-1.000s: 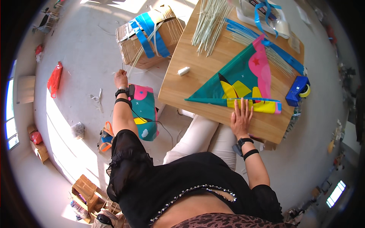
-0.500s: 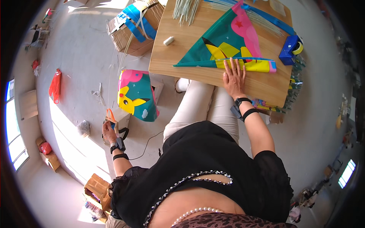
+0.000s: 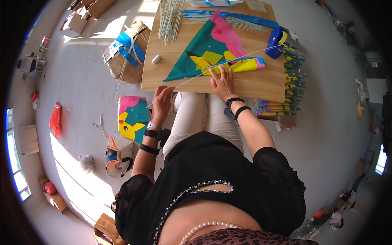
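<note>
A triangular green and pink kite sheet [image 3: 199, 45] with a yellow cartoon figure lies on the wooden table [image 3: 261, 86], its near edge folded into a narrow strip. Over it slants a thin pale rod [image 3: 190, 80], reaching from beyond my left hand to the blue tape dispenser [image 3: 275, 48]. Pinched fingers of my left hand [image 3: 162, 103] hold that rod just off the table's near edge. My right hand [image 3: 223, 85] rests palm down at the folded strip, fingers stretched out and apart, fingertips next to the rod.
Bundled pale rods [image 3: 170, 20] and a blue strap [image 3: 253, 20] lie at the table's far side, with a small white piece [image 3: 156, 59] at left. Stacked folded sheets [image 3: 292, 81] stand right of the table. Left are a cardboard box [image 3: 130, 69] and another printed sheet [image 3: 132, 116].
My left hand has come up from beside the orange-handled bag to the table edge, now holding a thin rod across the sheet. My right hand stays on the folded strip. The view has shifted.
</note>
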Available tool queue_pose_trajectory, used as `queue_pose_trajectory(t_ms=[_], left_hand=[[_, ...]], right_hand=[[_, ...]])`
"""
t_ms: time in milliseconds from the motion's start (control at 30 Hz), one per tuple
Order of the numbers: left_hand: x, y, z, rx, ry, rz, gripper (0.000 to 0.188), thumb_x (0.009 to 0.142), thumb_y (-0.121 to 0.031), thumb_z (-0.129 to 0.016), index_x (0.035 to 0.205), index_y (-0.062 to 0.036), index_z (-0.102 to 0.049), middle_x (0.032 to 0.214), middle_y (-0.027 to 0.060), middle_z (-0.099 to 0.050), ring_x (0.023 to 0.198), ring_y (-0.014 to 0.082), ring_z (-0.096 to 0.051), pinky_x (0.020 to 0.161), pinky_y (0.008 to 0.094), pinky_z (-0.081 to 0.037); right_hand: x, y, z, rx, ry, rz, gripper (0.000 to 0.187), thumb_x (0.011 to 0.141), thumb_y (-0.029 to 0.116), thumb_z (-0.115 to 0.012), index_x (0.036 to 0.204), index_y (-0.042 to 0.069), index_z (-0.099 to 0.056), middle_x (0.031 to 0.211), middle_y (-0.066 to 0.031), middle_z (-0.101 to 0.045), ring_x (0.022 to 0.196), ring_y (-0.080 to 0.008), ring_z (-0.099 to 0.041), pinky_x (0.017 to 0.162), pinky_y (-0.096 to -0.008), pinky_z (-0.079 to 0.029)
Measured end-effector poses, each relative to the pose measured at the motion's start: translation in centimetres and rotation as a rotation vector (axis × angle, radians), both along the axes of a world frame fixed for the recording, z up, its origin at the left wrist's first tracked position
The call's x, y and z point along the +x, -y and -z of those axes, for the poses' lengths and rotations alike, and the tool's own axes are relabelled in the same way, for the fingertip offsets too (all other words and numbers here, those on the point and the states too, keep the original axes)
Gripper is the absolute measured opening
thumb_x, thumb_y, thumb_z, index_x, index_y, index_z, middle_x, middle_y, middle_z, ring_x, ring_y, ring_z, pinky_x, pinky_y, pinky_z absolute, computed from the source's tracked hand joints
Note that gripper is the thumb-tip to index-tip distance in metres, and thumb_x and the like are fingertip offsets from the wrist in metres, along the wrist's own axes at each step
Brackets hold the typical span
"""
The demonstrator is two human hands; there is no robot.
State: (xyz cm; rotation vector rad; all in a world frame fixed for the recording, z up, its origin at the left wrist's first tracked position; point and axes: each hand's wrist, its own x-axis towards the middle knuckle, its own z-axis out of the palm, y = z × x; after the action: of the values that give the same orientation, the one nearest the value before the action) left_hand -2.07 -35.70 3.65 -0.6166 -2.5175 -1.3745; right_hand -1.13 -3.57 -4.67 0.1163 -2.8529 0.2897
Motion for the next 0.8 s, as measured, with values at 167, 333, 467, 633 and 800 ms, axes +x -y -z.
queue_pose_trajectory(t_ms=[167, 333, 467, 633, 800], left_hand=[[-4.1, -9.4, 2.5, 0.004, -0.045, 0.163, 0.015, 0.098, -0.001, -0.069, 0.111, -0.0057, -0.075, 0.104, 0.0167, -0.065, 0.096, 0.0371, -0.067, 0.082, 0.0435, -0.056], [-6.6, -12.8, 4.6, -0.013, -0.047, 0.218, 0.013, 0.097, -0.001, -0.069, 0.109, -0.0033, -0.075, 0.104, 0.0173, -0.066, 0.097, 0.0384, -0.067, 0.083, 0.0445, -0.056], [-7.6, -13.8, 6.2, -0.05, -0.041, 0.217, 0.014, 0.097, -0.001, -0.069, 0.109, -0.0043, -0.075, 0.102, 0.0163, -0.066, 0.097, 0.0376, -0.067, 0.082, 0.044, -0.056], [-8.1, -14.1, 7.0, -0.082, -0.051, 0.18, 0.018, 0.093, 0.001, -0.07, 0.109, -0.0053, -0.076, 0.102, 0.0145, -0.067, 0.101, 0.0364, -0.066, 0.085, 0.0446, -0.056], [-8.6, -13.6, 7.7, -0.099, -0.074, 0.201, 0.027, 0.087, 0.004, -0.068, 0.11, -0.0071, -0.077, 0.103, 0.0131, -0.066, 0.104, 0.0351, -0.062, 0.091, 0.0433, -0.054]], right_hand=[[0.3, -0.2, -0.4, -0.039, -0.023, 0.002, 0.058, 0.102, 0.033, -0.058, 0.159, 0.025, -0.052, 0.15, -0.0213, -0.044, 0.147, -0.0383, -0.038, 0.128, -0.067, -0.017], [0.3, -0.4, -0.4, -0.047, -0.065, 0.001, 0.059, 0.101, 0.031, -0.058, 0.159, 0.024, -0.052, 0.15, -0.0208, -0.044, 0.148, -0.0387, -0.036, 0.127, -0.0683, -0.017], [0.2, -0.3, -0.4, -0.077, -0.091, -0.01, 0.056, 0.101, 0.029, -0.059, 0.156, 0.024, -0.053, 0.149, -0.0208, -0.045, 0.147, -0.039, -0.038, 0.127, -0.0676, -0.019], [-0.3, -0.2, 0.2, -0.11, -0.162, -0.031, 0.056, 0.098, 0.025, -0.063, 0.153, 0.02, -0.052, 0.148, -0.0202, -0.046, 0.147, -0.0389, -0.039, 0.126, -0.0665, -0.021], [-0.3, -0.8, 0.5, -0.157, -0.147, -0.046, 0.055, 0.093, 0.022, -0.067, 0.143, 0.008, -0.049, 0.147, -0.0186, -0.047, 0.147, -0.0387, -0.04, 0.127, -0.0652, -0.021]])
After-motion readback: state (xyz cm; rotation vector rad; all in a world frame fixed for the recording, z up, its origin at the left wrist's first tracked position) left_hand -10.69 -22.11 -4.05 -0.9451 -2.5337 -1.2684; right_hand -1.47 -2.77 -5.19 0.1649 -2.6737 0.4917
